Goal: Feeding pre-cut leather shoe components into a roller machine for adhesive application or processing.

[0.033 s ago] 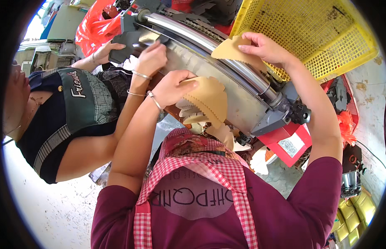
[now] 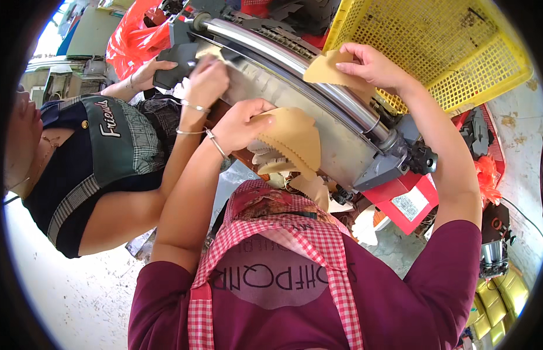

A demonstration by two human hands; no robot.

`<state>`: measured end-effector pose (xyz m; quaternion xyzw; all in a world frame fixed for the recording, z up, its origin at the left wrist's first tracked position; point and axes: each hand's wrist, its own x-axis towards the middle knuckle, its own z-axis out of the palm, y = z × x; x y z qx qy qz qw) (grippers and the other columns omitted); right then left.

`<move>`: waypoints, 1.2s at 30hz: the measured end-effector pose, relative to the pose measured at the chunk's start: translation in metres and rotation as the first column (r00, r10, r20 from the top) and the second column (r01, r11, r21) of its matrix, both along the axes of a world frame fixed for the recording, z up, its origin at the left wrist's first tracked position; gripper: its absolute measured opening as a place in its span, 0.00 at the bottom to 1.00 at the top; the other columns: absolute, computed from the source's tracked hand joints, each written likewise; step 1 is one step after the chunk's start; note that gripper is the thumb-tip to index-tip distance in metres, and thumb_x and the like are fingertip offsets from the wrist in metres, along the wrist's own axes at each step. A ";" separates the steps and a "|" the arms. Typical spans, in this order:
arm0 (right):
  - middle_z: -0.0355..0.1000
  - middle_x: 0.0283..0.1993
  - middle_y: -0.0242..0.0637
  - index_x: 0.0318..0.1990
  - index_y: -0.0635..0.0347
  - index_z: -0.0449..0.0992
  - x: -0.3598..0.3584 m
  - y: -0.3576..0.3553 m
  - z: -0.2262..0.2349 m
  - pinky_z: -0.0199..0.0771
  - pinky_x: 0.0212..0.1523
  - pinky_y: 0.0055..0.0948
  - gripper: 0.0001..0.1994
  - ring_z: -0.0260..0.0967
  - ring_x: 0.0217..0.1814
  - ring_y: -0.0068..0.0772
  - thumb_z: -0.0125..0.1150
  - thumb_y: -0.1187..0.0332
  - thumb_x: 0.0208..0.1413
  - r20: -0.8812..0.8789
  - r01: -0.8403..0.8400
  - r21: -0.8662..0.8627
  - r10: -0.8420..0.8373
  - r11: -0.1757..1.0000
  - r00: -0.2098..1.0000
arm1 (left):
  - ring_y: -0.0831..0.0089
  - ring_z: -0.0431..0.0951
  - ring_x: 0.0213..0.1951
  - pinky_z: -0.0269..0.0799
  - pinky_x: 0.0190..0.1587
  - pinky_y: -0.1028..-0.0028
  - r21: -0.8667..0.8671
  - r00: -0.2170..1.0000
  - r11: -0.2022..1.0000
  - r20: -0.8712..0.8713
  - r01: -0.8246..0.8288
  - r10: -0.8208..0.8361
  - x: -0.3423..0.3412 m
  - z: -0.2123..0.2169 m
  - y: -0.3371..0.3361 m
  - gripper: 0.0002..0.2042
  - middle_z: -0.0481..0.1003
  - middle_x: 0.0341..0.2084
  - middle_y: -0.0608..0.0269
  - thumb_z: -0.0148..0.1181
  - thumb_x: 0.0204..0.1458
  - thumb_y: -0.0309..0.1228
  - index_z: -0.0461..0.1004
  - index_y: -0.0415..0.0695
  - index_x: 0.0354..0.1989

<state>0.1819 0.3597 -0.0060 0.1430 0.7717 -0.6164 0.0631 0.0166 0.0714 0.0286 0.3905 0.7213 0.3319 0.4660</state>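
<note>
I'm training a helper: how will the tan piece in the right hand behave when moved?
Probably light: the right hand pinches the tan piece between thumb and fingers. Possibly flexible, as it looks thin, but not limp: its end shows no droop.

Stained pale wall, bright speckled floor

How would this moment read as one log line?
left fingers: hold zigzag-edged tan pieces | right fingers: pinch tan piece by metal roller | nearby: yellow basket, co-worker's hand holding dark piece
</note>
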 end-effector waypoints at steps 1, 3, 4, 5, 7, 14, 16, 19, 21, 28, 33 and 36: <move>0.72 0.37 0.30 0.48 0.60 0.72 0.000 0.000 -0.006 0.69 0.38 0.21 0.15 0.67 0.37 0.17 0.61 0.64 0.56 -0.155 0.073 0.082 -0.059 0.994 0.986 | 0.81 0.69 0.24 0.67 0.29 0.74 -0.012 0.999 1.000 -0.040 -0.006 0.006 0.000 -0.002 -0.002 0.11 0.70 0.17 0.60 0.59 0.52 0.33 0.74 0.36 0.30; 0.73 0.37 0.30 0.47 0.61 0.72 0.001 0.002 -0.005 0.69 0.38 0.20 0.14 0.68 0.36 0.17 0.61 0.64 0.56 -0.182 0.204 -0.029 -0.206 0.979 0.962 | 0.74 0.72 0.22 0.68 0.28 0.72 -0.079 0.983 0.997 -0.182 -0.003 -0.012 0.000 0.000 -0.002 0.13 0.71 0.16 0.55 0.59 0.53 0.35 0.74 0.35 0.28; 0.73 0.36 0.30 0.46 0.61 0.72 0.000 0.000 0.001 0.70 0.37 0.20 0.14 0.68 0.36 0.17 0.61 0.65 0.56 -0.191 0.323 -0.142 -0.346 0.936 0.919 | 0.74 0.72 0.22 0.68 0.28 0.72 -0.080 0.983 0.997 -0.182 -0.004 -0.010 0.000 0.003 0.001 0.13 0.71 0.16 0.55 0.59 0.53 0.35 0.74 0.35 0.28; 0.73 0.36 0.31 0.47 0.62 0.71 -0.003 -0.002 0.008 0.71 0.38 0.21 0.14 0.70 0.35 0.19 0.61 0.67 0.56 -0.164 0.374 -0.256 -0.421 0.892 0.892 | 0.66 0.73 0.22 0.69 0.29 0.69 -0.153 0.948 0.988 -0.311 0.012 -0.060 0.001 0.007 0.007 0.15 0.72 0.17 0.51 0.59 0.53 0.37 0.74 0.35 0.26; 0.72 0.39 0.31 0.50 0.62 0.69 0.001 0.014 0.007 0.71 0.40 0.20 0.15 0.69 0.38 0.18 0.59 0.67 0.58 -0.113 0.294 -0.358 -0.354 0.886 0.929 | 0.59 0.74 0.22 0.69 0.29 0.67 -0.224 0.897 0.974 -0.428 0.016 -0.113 0.008 0.006 0.017 0.17 0.73 0.19 0.47 0.59 0.53 0.39 0.73 0.35 0.23; 0.72 0.43 0.36 0.48 0.61 0.71 0.004 -0.011 0.010 0.68 0.47 0.31 0.18 0.66 0.45 0.24 0.56 0.57 0.60 0.077 0.119 -0.178 -0.107 0.977 0.991 | 0.60 0.75 0.23 0.70 0.30 0.67 -0.088 0.901 0.988 -0.406 0.128 -0.153 -0.003 0.002 0.019 0.18 0.73 0.19 0.48 0.58 0.53 0.40 0.75 0.34 0.25; 0.72 0.44 0.35 0.48 0.61 0.71 0.003 0.001 0.006 0.69 0.47 0.30 0.16 0.68 0.45 0.24 0.58 0.60 0.59 0.063 0.008 0.139 -0.017 0.990 0.998 | 0.64 0.75 0.23 0.70 0.30 0.68 0.056 0.972 0.991 -0.209 0.124 -0.110 -0.006 -0.002 0.008 0.17 0.73 0.18 0.50 0.58 0.53 0.40 0.76 0.34 0.26; 0.72 0.44 0.32 0.52 0.64 0.68 0.000 0.010 0.006 0.70 0.46 0.23 0.19 0.68 0.45 0.19 0.60 0.63 0.58 -0.073 0.268 0.041 -0.264 0.963 0.962 | 0.68 0.75 0.23 0.69 0.30 0.67 -0.172 0.976 0.980 -0.179 0.096 -0.127 -0.002 0.000 0.008 0.17 0.73 0.18 0.52 0.60 0.51 0.40 0.76 0.35 0.29; 0.73 0.44 0.33 0.50 0.63 0.70 0.000 0.012 0.012 0.71 0.46 0.27 0.17 0.69 0.44 0.22 0.61 0.65 0.57 -0.079 0.290 -0.260 -0.319 0.921 0.944 | 0.66 0.75 0.24 0.69 0.31 0.66 -0.185 0.921 0.974 -0.339 0.133 -0.191 0.002 -0.005 0.024 0.18 0.73 0.18 0.51 0.60 0.50 0.42 0.76 0.35 0.29; 0.72 0.44 0.32 0.48 0.62 0.71 0.004 -0.002 0.006 0.69 0.45 0.26 0.16 0.67 0.45 0.21 0.59 0.62 0.58 0.164 0.103 -0.258 -0.062 0.961 0.985 | 0.67 0.77 0.31 0.71 0.36 0.70 0.004 0.951 0.985 -0.263 0.171 -0.164 0.004 0.003 0.017 0.19 0.76 0.26 0.51 0.63 0.50 0.43 0.75 0.35 0.36; 0.71 0.46 0.30 0.52 0.62 0.68 0.000 0.010 0.002 0.68 0.50 0.23 0.18 0.67 0.49 0.18 0.59 0.65 0.58 -0.007 0.226 -0.095 -0.228 0.969 0.974 | 0.80 0.70 0.25 0.67 0.29 0.75 0.084 0.993 0.996 -0.118 0.005 0.004 0.014 -0.001 -0.001 0.11 0.72 0.21 0.54 0.59 0.55 0.34 0.74 0.35 0.34; 0.72 0.47 0.30 0.53 0.62 0.68 0.000 0.013 0.000 0.69 0.49 0.22 0.18 0.68 0.48 0.18 0.60 0.66 0.58 -0.102 0.291 -0.236 -0.321 0.927 0.942 | 0.76 0.66 0.20 0.63 0.24 0.71 0.009 0.975 1.000 -0.223 0.021 -0.018 0.015 -0.003 -0.002 0.13 0.68 0.17 0.53 0.58 0.55 0.35 0.72 0.35 0.29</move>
